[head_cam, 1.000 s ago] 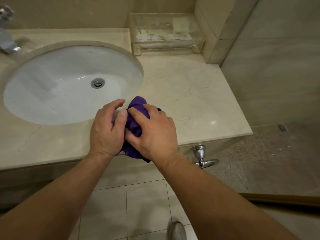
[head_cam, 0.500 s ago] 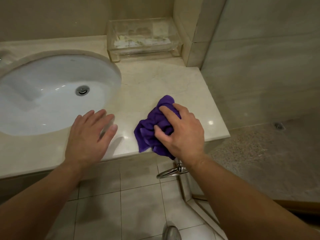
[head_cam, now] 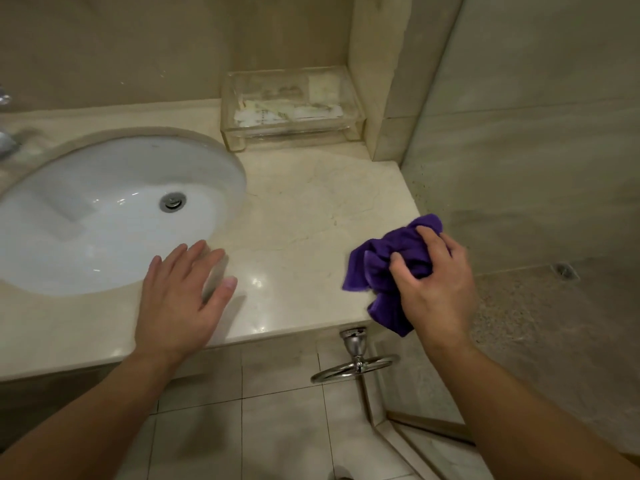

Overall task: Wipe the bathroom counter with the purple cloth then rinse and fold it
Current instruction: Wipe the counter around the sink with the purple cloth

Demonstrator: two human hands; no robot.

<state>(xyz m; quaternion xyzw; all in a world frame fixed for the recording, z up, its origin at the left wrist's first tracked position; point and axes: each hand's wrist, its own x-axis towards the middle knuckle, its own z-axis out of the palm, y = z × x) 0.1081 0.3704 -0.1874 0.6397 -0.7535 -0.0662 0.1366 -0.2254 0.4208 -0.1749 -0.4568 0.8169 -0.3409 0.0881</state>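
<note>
The purple cloth (head_cam: 372, 268) is bunched up at the front right corner of the beige marble counter (head_cam: 311, 209), partly hanging past the edge. My right hand (head_cam: 433, 282) is closed over the cloth from above and to the right. My left hand (head_cam: 183, 292) lies flat, fingers apart, on the counter's front edge just right of the white oval sink (head_cam: 104, 216). It holds nothing.
A clear plastic tray (head_cam: 291, 109) with packets stands at the back of the counter against the wall. A chrome towel ring (head_cam: 356, 362) hangs below the counter front. A glass shower panel (head_cam: 536, 168) borders the counter's right end. Part of the tap (head_cam: 5, 143) shows at far left.
My left hand let go of the cloth and settled flat on the counter. My right hand slid the bunched cloth rightward from beside the sink to the counter's right corner.
</note>
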